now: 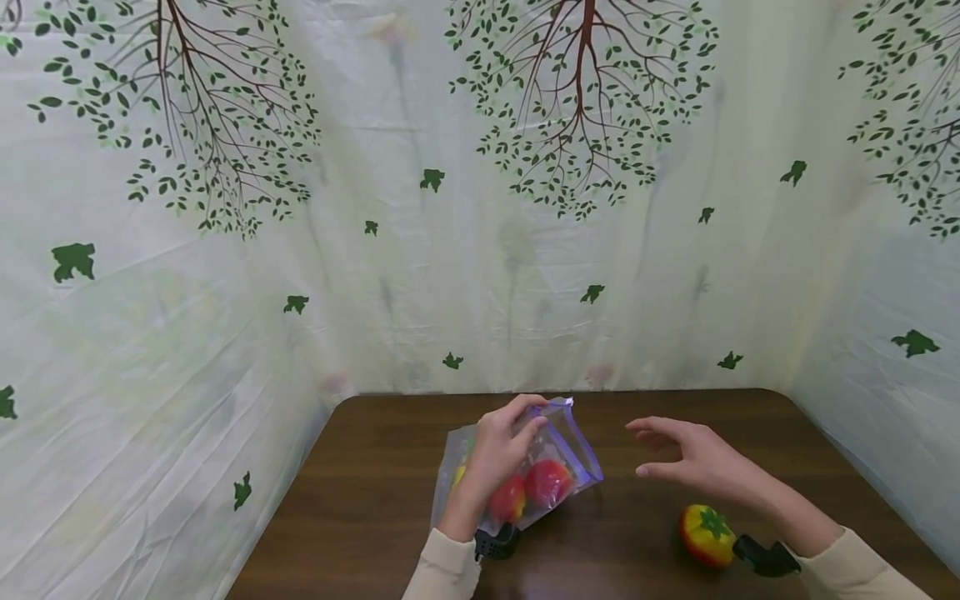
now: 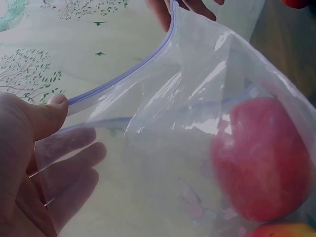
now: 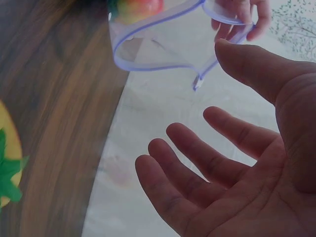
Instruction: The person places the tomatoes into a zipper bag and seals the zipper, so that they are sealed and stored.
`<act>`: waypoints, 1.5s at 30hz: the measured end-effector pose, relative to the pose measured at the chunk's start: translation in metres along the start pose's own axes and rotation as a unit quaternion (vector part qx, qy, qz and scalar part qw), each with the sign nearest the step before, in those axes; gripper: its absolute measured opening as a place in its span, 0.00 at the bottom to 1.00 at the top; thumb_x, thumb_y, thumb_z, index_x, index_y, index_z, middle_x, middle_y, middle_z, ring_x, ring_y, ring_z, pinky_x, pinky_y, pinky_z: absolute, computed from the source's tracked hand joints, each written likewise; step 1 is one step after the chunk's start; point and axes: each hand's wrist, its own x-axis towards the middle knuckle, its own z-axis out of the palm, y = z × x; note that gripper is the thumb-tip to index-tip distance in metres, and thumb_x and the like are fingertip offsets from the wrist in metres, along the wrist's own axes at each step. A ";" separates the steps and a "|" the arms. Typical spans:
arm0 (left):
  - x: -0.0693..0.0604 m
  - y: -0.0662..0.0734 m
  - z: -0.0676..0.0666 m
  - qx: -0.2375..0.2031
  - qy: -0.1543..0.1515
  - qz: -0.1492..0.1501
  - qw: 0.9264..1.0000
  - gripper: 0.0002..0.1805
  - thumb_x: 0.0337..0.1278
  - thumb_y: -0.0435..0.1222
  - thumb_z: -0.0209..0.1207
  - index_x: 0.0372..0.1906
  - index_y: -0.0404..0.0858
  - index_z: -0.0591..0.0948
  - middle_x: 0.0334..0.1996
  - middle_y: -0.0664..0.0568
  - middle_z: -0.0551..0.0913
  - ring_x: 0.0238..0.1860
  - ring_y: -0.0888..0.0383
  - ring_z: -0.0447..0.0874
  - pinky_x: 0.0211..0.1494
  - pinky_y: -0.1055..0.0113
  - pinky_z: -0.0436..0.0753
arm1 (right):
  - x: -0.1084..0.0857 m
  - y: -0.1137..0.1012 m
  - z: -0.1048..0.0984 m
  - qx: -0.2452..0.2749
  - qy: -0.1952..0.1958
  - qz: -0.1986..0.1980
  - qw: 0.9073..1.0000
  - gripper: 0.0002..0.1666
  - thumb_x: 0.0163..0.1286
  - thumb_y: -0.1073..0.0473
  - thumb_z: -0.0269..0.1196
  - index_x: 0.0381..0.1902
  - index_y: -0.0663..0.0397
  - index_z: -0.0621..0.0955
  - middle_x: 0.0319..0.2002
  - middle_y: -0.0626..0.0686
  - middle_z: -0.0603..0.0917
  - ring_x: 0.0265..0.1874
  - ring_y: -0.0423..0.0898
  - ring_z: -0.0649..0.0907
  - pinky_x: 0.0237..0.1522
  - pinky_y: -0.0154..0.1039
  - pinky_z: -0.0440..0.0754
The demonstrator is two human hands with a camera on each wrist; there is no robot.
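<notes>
A clear zip bag (image 1: 534,440) with a purple seal is tilted over the table, its mouth spread apart toward the right. My left hand (image 1: 495,450) pinches its upper rim, thumb on one side and fingers behind the plastic. Inside lie two red fruits (image 1: 547,482), and something yellow (image 1: 459,475) shows partly behind the hand. To the right, my right hand (image 1: 701,457) hovers beside the bag's mouth with fingers spread and nothing in them. Below that wrist, a red-and-yellow fruit (image 1: 705,533) with a green leafy top sits on the table.
The brown wooden table (image 1: 360,492) has rounded far corners. A pale curtain (image 1: 517,317) printed with trees and green leaves hangs behind it and along both sides. Dark cameras (image 1: 765,557) are strapped to both wrists.
</notes>
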 end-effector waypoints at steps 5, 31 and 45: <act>0.000 0.003 -0.001 -0.007 -0.008 -0.011 1.000 0.13 0.65 0.38 0.64 0.53 0.48 0.84 0.40 0.60 0.86 0.26 0.63 0.78 0.24 0.71 0.77 | -0.009 0.005 -0.004 -0.009 0.006 0.004 1.000 0.35 0.61 0.35 0.70 0.65 0.30 0.75 0.58 0.44 0.81 0.58 0.53 0.79 0.53 0.54 0.79; -0.001 0.005 -0.001 -0.013 -0.018 -0.012 1.000 0.15 0.66 0.39 0.64 0.55 0.47 0.82 0.46 0.52 0.88 0.33 0.64 0.81 0.35 0.69 0.83 | -0.050 0.054 0.001 -0.028 0.008 0.004 1.000 0.38 0.62 0.36 0.70 0.67 0.37 0.74 0.61 0.50 0.81 0.58 0.59 0.79 0.48 0.47 0.82; -0.002 0.005 -0.001 -0.012 -0.017 -0.018 1.000 0.15 0.66 0.38 0.64 0.56 0.46 0.83 0.47 0.52 0.88 0.35 0.64 0.82 0.38 0.68 0.84 | -0.065 0.080 0.017 0.004 -0.024 0.004 1.000 0.41 0.62 0.43 0.73 0.68 0.52 0.74 0.62 0.57 0.79 0.52 0.49 0.82 0.44 0.34 0.81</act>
